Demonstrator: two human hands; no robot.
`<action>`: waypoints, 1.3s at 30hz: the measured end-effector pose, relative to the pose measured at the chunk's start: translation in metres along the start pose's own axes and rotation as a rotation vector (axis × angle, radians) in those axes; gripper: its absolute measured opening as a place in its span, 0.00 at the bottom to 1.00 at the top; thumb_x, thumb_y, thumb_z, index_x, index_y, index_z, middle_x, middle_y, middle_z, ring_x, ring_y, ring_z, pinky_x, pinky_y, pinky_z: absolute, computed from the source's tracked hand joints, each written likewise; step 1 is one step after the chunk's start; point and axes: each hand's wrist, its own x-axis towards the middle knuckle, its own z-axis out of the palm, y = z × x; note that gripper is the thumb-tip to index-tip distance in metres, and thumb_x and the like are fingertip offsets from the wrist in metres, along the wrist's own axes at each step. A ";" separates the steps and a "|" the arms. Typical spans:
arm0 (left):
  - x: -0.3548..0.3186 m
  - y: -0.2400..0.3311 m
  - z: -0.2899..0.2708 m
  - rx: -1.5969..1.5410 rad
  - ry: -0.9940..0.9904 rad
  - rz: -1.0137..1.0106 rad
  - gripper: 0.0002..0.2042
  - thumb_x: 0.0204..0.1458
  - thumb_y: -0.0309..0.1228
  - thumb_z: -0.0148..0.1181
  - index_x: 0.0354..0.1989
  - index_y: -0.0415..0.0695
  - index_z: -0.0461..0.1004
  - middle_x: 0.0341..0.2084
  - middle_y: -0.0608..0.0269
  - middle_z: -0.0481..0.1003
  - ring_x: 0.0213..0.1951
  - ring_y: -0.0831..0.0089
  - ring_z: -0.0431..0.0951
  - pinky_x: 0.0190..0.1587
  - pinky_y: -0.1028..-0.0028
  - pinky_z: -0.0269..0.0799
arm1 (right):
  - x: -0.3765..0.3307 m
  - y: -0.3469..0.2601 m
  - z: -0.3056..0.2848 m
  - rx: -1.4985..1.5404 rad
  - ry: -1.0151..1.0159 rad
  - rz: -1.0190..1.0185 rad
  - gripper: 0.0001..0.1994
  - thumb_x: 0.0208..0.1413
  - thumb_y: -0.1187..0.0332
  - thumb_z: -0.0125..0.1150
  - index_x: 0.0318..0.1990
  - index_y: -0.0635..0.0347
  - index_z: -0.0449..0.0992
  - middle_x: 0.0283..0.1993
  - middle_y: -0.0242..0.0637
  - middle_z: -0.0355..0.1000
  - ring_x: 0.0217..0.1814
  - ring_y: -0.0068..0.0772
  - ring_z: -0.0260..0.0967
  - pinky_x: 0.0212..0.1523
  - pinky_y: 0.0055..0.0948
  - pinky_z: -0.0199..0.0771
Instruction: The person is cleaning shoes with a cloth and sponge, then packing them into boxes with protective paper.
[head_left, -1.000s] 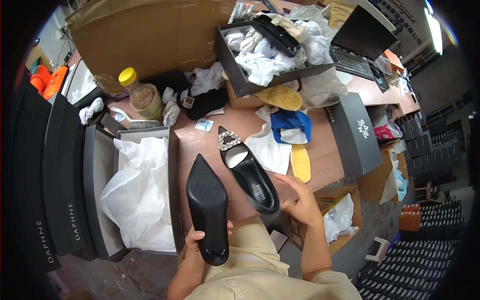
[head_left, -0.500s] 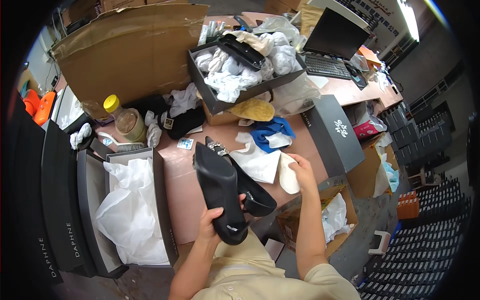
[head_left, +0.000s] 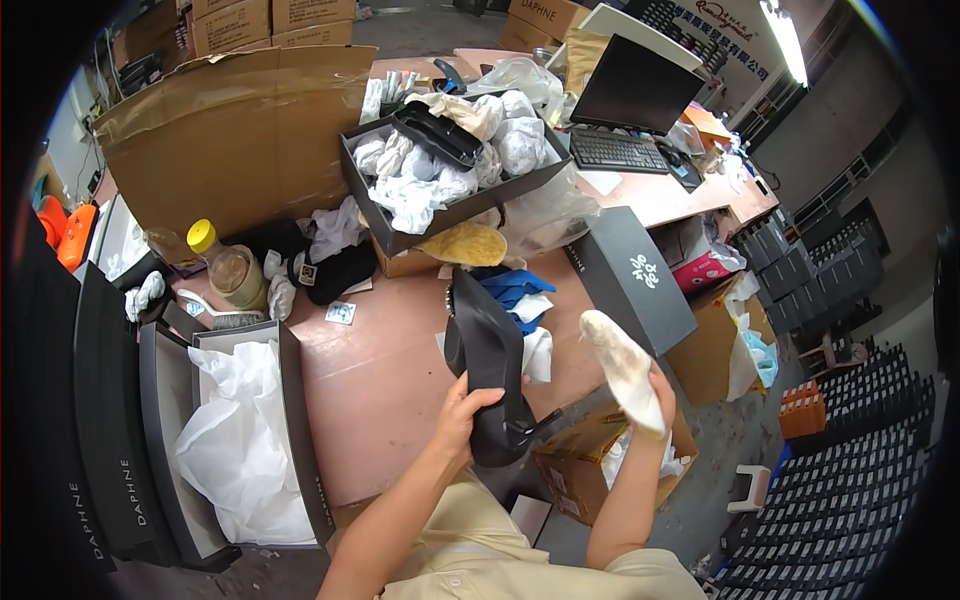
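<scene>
Two tall dark boxes (head_left: 125,440) stand farthest to the left, well apart from the left hand. Nearer to that hand, an open shoebox (head_left: 302,440) holds loose white tissue paper (head_left: 235,430). Beyond it, farther from the person than either hand, are a bottle with a yellow cap (head_left: 202,236) and a brush (head_left: 238,320). A small white-and-blue packet (head_left: 341,313) lies on the pinkish counter (head_left: 370,400), up and to the left of the left hand.

The left hand (head_left: 465,415) is closed around a black shoe (head_left: 490,350), its thumb laid across the near part; most of the fingers are hidden behind. The shoe is held up over the counter's near edge, toe pointing away from the person and heel end toward the right hand. Whether a second shoe sits behind it cannot be told. Straight ahead of this grip are a dark box (head_left: 490,203) heaped with crumpled white paper and a yellow pad (head_left: 462,244). Just past the shoe, between the hands, lie a blue cloth (head_left: 518,293) and a white cloth (head_left: 538,355).

The right hand (head_left: 662,400) is closed on the lower end of a pale pad (head_left: 618,360) marked with a brownish smudge, held well apart from the shoe. A dark grey box (head_left: 620,260) lies beyond this hand, and a cardboard box (head_left: 560,470) stands below it. Farther right of it is an orange box (head_left: 803,410).
</scene>
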 end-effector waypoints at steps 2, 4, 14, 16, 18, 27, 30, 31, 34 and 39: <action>-0.011 0.008 0.003 -0.143 -0.078 -0.033 0.29 0.43 0.31 0.52 0.56 0.31 0.58 0.47 0.39 0.70 0.43 0.62 0.75 0.44 0.68 0.75 | -0.013 0.006 0.010 0.104 -0.079 0.068 0.19 0.47 0.71 0.49 0.46 0.75 0.66 0.46 0.55 0.71 0.45 0.43 0.73 0.47 0.36 0.75; -0.034 0.019 0.000 -0.405 -0.192 -0.125 0.30 0.44 0.33 0.50 0.56 0.29 0.57 0.47 0.37 0.69 0.44 0.59 0.75 0.47 0.70 0.74 | -0.030 0.018 0.038 0.042 -0.101 0.165 0.08 0.49 0.72 0.52 0.35 0.67 0.67 0.38 0.48 0.73 0.35 0.35 0.74 0.35 0.30 0.77; -0.132 0.056 -0.028 -0.468 -0.292 0.107 0.34 0.40 0.37 0.51 0.55 0.25 0.56 0.41 0.32 0.69 0.38 0.55 0.74 0.45 0.69 0.72 | -0.057 0.087 0.113 0.322 -0.636 0.708 0.13 0.50 0.69 0.53 0.41 0.70 0.68 0.45 0.45 0.68 0.47 0.33 0.66 0.48 0.29 0.66; -0.152 0.070 -0.030 -0.206 -0.133 0.098 0.32 0.41 0.37 0.50 0.53 0.25 0.58 0.39 0.34 0.71 0.39 0.55 0.75 0.46 0.69 0.72 | -0.054 0.081 0.134 0.116 -0.743 0.812 0.23 0.50 0.61 0.56 0.49 0.70 0.65 0.50 0.43 0.65 0.54 0.31 0.62 0.55 0.31 0.60; -0.161 0.071 -0.028 -0.148 -0.091 0.058 0.29 0.43 0.34 0.48 0.50 0.23 0.61 0.38 0.36 0.73 0.40 0.55 0.76 0.48 0.68 0.72 | -0.059 0.088 0.155 -0.232 -0.797 0.754 0.29 0.49 0.58 0.58 0.54 0.69 0.62 0.50 0.40 0.65 0.55 0.29 0.61 0.56 0.29 0.59; -0.187 0.064 -0.031 -0.176 0.047 0.198 0.25 0.41 0.30 0.50 0.48 0.24 0.62 0.39 0.37 0.73 0.40 0.55 0.77 0.46 0.66 0.74 | -0.076 0.126 0.172 0.461 -0.599 0.884 0.10 0.63 0.64 0.42 0.47 0.59 0.60 0.37 0.41 0.63 0.31 0.28 0.61 0.38 0.33 0.65; -0.187 0.054 -0.048 -0.146 0.128 0.201 0.24 0.40 0.27 0.54 0.47 0.27 0.64 0.39 0.40 0.73 0.38 0.59 0.77 0.44 0.68 0.74 | -0.072 0.117 0.185 0.338 -0.493 0.855 0.09 0.60 0.63 0.49 0.43 0.57 0.63 0.35 0.41 0.65 0.29 0.29 0.61 0.35 0.33 0.63; -0.188 0.050 -0.050 -0.156 0.133 0.175 0.24 0.40 0.27 0.53 0.48 0.28 0.64 0.39 0.40 0.73 0.38 0.60 0.77 0.44 0.69 0.75 | -0.070 0.114 0.188 0.217 -0.446 0.786 0.09 0.59 0.64 0.51 0.42 0.58 0.64 0.34 0.41 0.66 0.28 0.28 0.62 0.34 0.32 0.64; -0.191 0.035 -0.061 -0.204 0.142 0.105 0.23 0.43 0.29 0.51 0.48 0.27 0.64 0.39 0.41 0.74 0.37 0.63 0.77 0.42 0.71 0.75 | -0.054 0.104 0.205 -0.148 -0.262 0.590 0.06 0.54 0.73 0.59 0.37 0.64 0.70 0.30 0.35 0.70 0.24 0.22 0.63 0.28 0.24 0.65; -0.177 0.009 -0.083 -0.200 0.130 -0.015 0.25 0.45 0.31 0.49 0.50 0.26 0.61 0.42 0.39 0.72 0.42 0.59 0.76 0.46 0.65 0.75 | 0.032 0.108 0.301 -0.671 -0.405 -0.155 0.05 0.49 0.73 0.63 0.31 0.64 0.74 0.26 0.29 0.71 0.27 0.14 0.63 0.28 0.16 0.63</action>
